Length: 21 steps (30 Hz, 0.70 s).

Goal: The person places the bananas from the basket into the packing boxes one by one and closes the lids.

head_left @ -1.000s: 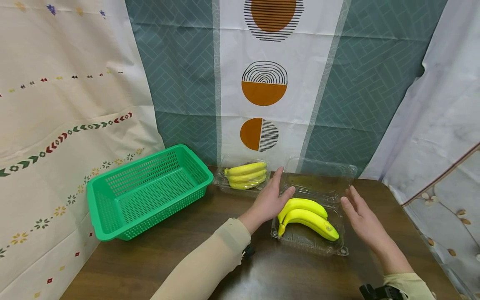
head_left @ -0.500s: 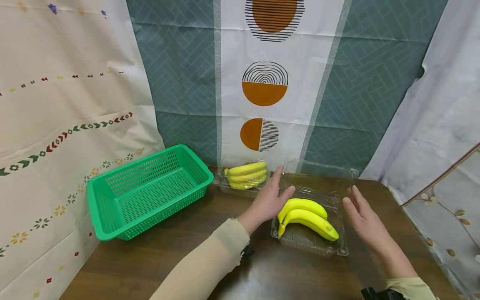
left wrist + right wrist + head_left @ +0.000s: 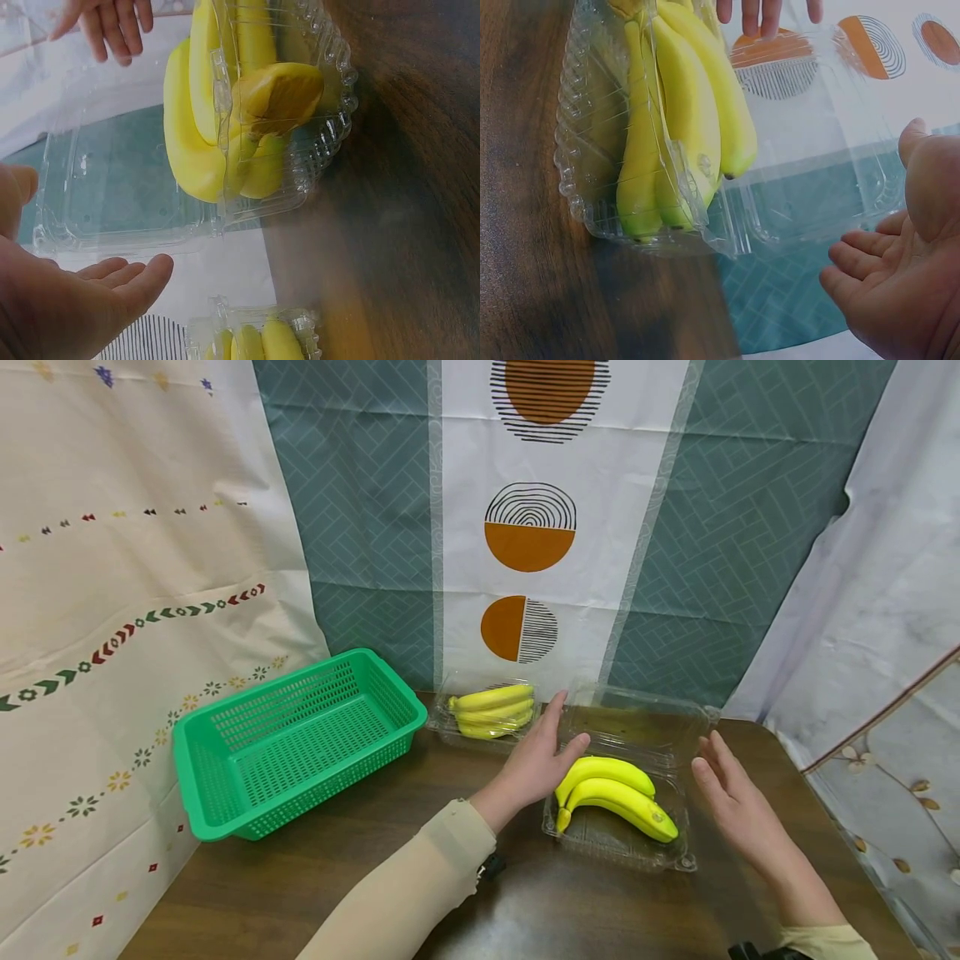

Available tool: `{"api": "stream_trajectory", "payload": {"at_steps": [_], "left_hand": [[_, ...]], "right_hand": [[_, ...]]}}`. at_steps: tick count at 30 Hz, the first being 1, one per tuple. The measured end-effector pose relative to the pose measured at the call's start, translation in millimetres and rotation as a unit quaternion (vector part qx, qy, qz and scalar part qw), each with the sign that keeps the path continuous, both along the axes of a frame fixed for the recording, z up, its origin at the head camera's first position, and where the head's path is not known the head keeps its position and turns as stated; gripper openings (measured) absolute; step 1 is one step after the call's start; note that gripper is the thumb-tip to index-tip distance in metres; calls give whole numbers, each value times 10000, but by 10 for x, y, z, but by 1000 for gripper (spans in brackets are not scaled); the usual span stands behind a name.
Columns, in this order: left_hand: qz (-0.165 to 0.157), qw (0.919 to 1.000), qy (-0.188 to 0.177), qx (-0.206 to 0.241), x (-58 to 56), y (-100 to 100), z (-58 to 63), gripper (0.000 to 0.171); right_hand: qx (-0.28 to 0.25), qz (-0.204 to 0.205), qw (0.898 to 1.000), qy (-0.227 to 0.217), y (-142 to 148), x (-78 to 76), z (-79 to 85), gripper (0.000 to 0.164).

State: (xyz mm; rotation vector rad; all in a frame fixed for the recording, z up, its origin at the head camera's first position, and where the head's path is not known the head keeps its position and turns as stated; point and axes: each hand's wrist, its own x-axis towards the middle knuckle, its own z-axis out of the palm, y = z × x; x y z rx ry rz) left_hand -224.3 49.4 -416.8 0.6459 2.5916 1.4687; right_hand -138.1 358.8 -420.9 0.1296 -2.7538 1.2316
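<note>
A bunch of yellow bananas (image 3: 615,802) lies in the base of a clear plastic clamshell box (image 3: 630,858), right of centre on the table. The box's lid (image 3: 637,727) stands tipped back behind it. At the left side of the box is my left hand (image 3: 528,768), fingers straight and thumb apart, beside the lid's left edge. My right hand (image 3: 738,806) is held to the right of the box, palm inward, fingers extended. Both palms look bare in the left wrist view, where the bananas' brown stem end (image 3: 277,97) shows through the plastic.
A second clear box (image 3: 438,722) with bananas (image 3: 491,708) inside stands at the back, left of the first. Further left sits a green perforated basket (image 3: 337,781) with nothing in it. Curtains (image 3: 360,510) hang right behind the brown table (image 3: 300,893).
My right hand has drifted a little to the right, away from the box. The lid has leaned slightly farther back. My left hand has hardly moved.
</note>
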Motion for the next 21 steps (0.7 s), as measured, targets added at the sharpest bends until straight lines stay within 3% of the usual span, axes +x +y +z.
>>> {"api": "stream_trajectory", "payload": {"at_steps": [10,21], "left_hand": [[-116,9999,80,-21,44,-55,31,82],[-201,9997,133,-4,103,-132,37,81]], "right_hand": [[43,85,9994,324,-7,64,30,78],[5,143,9994,318,-15,170,21,76]]}}
